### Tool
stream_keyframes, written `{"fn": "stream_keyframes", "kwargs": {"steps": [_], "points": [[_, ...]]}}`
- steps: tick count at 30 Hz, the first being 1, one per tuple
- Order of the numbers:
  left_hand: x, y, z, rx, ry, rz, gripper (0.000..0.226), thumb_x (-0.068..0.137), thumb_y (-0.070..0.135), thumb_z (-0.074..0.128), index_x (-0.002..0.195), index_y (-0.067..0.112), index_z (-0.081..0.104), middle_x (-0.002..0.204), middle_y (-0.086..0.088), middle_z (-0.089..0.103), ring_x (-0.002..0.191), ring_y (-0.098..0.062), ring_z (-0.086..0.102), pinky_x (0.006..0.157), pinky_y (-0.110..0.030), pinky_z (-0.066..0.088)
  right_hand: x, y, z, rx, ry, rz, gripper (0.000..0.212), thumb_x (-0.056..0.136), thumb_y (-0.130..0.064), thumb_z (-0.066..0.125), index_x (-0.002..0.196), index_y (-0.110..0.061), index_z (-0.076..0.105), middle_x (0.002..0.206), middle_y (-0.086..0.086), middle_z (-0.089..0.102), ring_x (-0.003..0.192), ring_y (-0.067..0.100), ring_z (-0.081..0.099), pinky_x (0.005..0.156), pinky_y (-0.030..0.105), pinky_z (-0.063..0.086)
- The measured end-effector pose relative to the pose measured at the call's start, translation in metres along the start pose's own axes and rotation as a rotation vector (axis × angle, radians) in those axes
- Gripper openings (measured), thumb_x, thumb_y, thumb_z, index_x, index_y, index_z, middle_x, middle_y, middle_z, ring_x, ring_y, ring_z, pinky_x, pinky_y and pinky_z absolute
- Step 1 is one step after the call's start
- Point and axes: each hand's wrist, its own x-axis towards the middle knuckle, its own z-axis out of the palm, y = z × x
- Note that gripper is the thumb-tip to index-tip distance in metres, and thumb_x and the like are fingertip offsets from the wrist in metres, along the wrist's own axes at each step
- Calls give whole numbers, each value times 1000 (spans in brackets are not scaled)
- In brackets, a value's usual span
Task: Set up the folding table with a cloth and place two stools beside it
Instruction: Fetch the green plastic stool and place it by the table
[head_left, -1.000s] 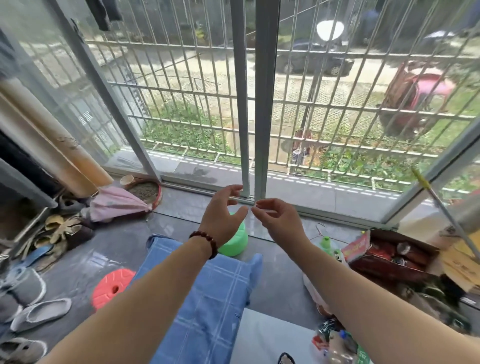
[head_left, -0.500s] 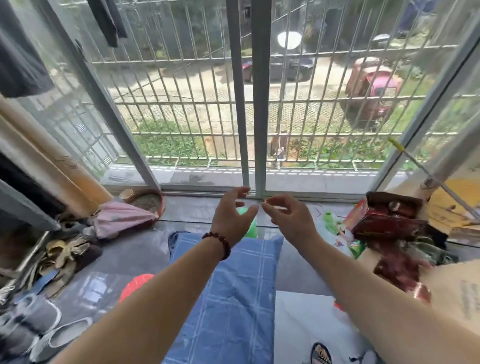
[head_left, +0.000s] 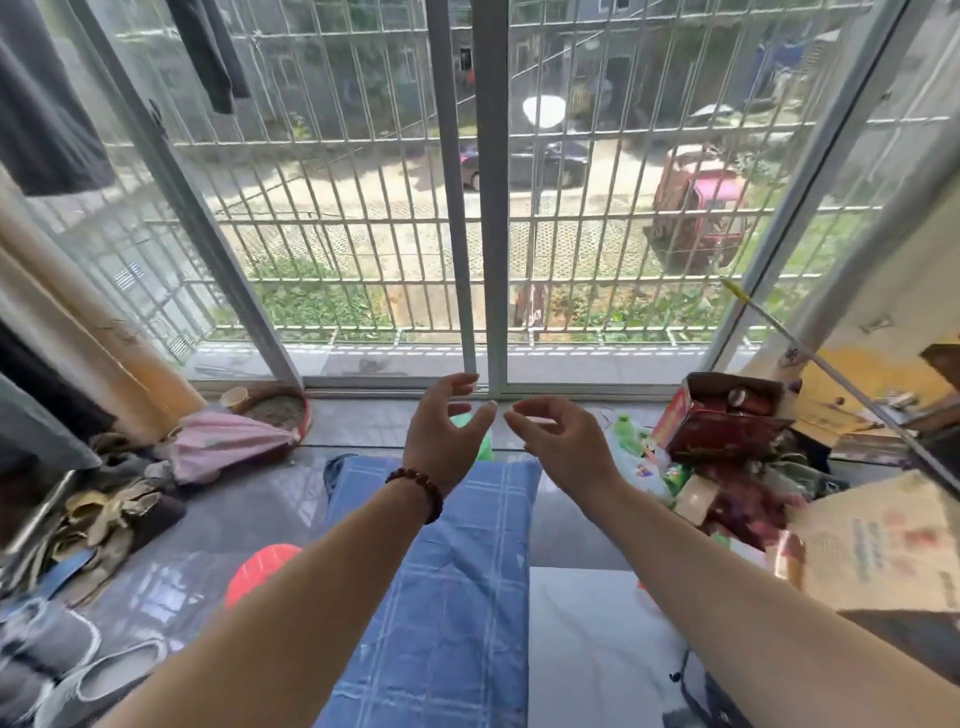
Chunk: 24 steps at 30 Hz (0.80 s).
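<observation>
Fingers (head_left: 459, 379) of the left hand (head_left: 439, 441) curl loosely, with a wide gap to the thumb, and those of the right hand (head_left: 569, 447) hang in the same relaxed curve. Neither hand holds anything. The fingertips of the two are near each other but apart, out in the air above the far end of the blue checked cloth (head_left: 441, 597). That cloth lies as a long strip from the near centre to the far centre of the scene, with grey tiled floor (head_left: 249, 509) to either side; what is under it I cannot tell. Just beside its right edge, near, is a white flat panel (head_left: 587, 654), which may be the folding bench's top, though that is not clear. A red round stool (head_left: 260, 564) sits left of the cloth, partly hidden by the left forearm. A green plastic thing (head_left: 483, 449), probably the second stool, shows behind the left hand at the cloth's far end.

The cloth looks thin, soft and light, so it should sag and fold on itself wherever it is not held. A pinch at each of two corners of one short edge, hands spread apart, seems the best hold for shaking it flat. The stools look like stiff, light moulded plastic, easy to lift by the rim with one hand; on the glossy tiles they may slide.
</observation>
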Motion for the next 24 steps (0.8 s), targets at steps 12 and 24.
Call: {"fn": "stream_keyframes", "kwargs": {"steps": [12, 24], "points": [[-101, 6, -7, -69, 33, -27, 28, 86, 18, 63, 111, 24, 53, 100, 12, 58, 93, -12, 61, 76, -20, 46, -90, 4, -21, 27, 7, 44, 13, 81, -25, 72, 91, -17, 69, 87, -9, 70, 76, 6, 64, 78, 34, 55], [-118, -18, -105, -71, 48, 8, 31, 86, 20, 64, 115, 24, 52, 107, 7, 59, 92, -5, 61, 71, -13, 47, -125, -23, 76, 45, -44, 23, 10, 82, -21, 71, 89, -14, 69, 84, -6, 68, 77, 8, 64, 77, 31, 54]]}}
